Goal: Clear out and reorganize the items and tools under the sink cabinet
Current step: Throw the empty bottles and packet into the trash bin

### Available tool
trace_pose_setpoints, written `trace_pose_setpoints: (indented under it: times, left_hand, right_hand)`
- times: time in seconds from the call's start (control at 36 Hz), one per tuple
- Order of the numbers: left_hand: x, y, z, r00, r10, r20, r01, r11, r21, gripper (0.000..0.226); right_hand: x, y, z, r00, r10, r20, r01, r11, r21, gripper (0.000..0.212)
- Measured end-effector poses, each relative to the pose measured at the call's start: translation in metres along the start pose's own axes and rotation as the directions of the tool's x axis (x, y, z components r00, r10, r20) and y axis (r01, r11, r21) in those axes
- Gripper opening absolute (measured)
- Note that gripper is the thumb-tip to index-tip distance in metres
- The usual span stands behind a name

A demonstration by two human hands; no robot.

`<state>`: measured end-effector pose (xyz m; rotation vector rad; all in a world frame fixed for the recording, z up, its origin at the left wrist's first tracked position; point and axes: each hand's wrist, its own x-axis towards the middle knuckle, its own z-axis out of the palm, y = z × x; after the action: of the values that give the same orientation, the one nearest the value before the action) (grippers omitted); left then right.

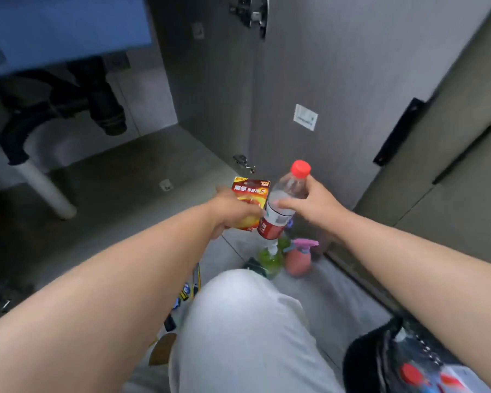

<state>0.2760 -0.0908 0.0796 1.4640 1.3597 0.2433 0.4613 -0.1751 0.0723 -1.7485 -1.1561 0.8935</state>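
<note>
The lower half of the battery pack [250, 195] is hidden behind the left hand [233, 211], and its small print is too blurred to read. The clear bottle [281, 205] covers the pack's right edge, and its base hides the top of the green bottle [271, 259] just below centre. The raised knee [247, 321] in the lower middle hides most of the tools [194, 282] lying on the floor beside it. At the lower right, a dark bag [380, 355] is cut off by the frame edge; its contents are blurred. The sink's blue underside [68, 26] at the upper left runs out of frame.
</note>
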Motion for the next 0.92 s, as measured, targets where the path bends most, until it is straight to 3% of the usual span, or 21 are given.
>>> trace_pose_setpoints:
  times: [0.08, 0.28, 0.39, 0.5, 0.58, 0.67, 0.92]
  left_hand:
    - [-0.032, 0.031, 0.028, 0.997, 0.017, 0.074, -0.021, 0.998, 0.064, 0.063]
    - [-0.089, 0.057, 0.119, 0.984, 0.05, 0.173, -0.066, 0.994, 0.088, 0.105]
    - [-0.107, 0.045, 0.165, 0.96, 0.101, 0.26, -0.151, 0.972, 0.18, 0.114]
    - [-0.116, 0.04, 0.185, 0.915, 0.203, 0.349, -0.289, 0.932, 0.216, 0.09]
    - [-0.119, 0.038, 0.196, 0.89, 0.247, 0.384, -0.337, 0.923, 0.186, 0.078]
    - [-0.123, 0.038, 0.206, 0.856, 0.266, 0.442, -0.386, 0.899, 0.206, 0.077]
    - [-0.13, 0.043, 0.212, 0.807, 0.275, 0.522, -0.464, 0.843, 0.273, 0.081]
  right_hand:
    - [-0.044, -0.003, -0.035, 0.997, 0.001, -0.083, 0.0, 1.0, 0.007, 0.04]
    - [-0.15, 0.024, -0.116, 0.942, 0.117, -0.315, -0.121, 0.993, 0.009, 0.056]
    - [-0.212, 0.062, -0.156, 0.871, 0.24, -0.429, -0.231, 0.97, 0.073, 0.055]
    - [-0.267, 0.099, -0.178, 0.794, 0.364, -0.487, -0.349, 0.929, 0.126, 0.058]
    - [-0.296, 0.118, -0.178, 0.729, 0.407, -0.55, -0.352, 0.913, 0.207, 0.054]
    - [-0.313, 0.128, -0.168, 0.714, 0.43, -0.552, -0.352, 0.902, 0.248, 0.047]
    - [-0.331, 0.122, -0.161, 0.814, 0.451, -0.365, -0.429, 0.892, 0.145, 0.034]
